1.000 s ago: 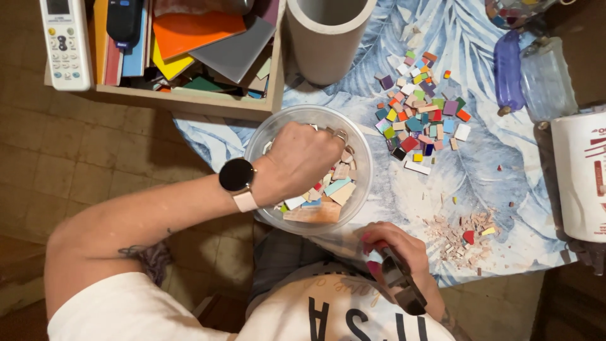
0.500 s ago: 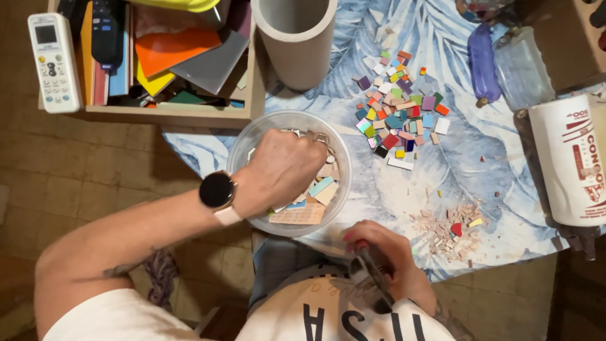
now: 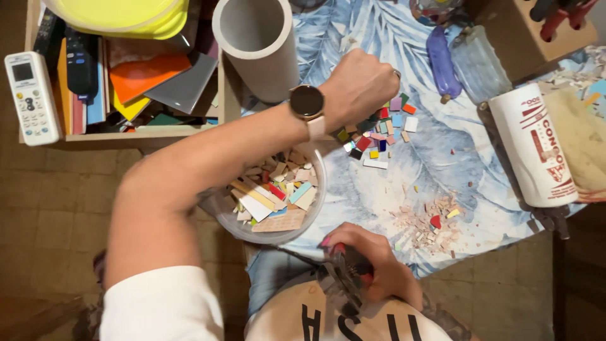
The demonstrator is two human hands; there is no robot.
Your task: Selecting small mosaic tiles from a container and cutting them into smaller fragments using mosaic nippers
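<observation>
My left hand [image 3: 360,85], a dark smartwatch [image 3: 307,101] on its wrist, hovers with fingers curled over a pile of small coloured tiles [image 3: 380,134] on the blue leaf-print cloth [image 3: 454,167]. Anything inside the fist is hidden. Under my left forearm stands a clear plastic bowl [image 3: 273,238] holding several broken tile pieces [image 3: 273,197]. My right hand [image 3: 379,268] stays low against my shirt, at the table's near edge. It grips a pair of tile nippers [image 3: 344,273] with red and black handles.
A heap of pale tile chips [image 3: 429,222] lies right of the bowl. A grey tube [image 3: 255,44] and a wooden box of coloured sheets [image 3: 148,88] stand at the back left, beside a white remote [image 3: 30,98]. A blue bottle [image 3: 442,63], a clear bottle [image 3: 478,63] and a white printed can [image 3: 533,148] lie at the right.
My left hand has lifted out of the bowl and moved up and right to the coloured tile pile. My right hand keeps the nippers by my shirt.
</observation>
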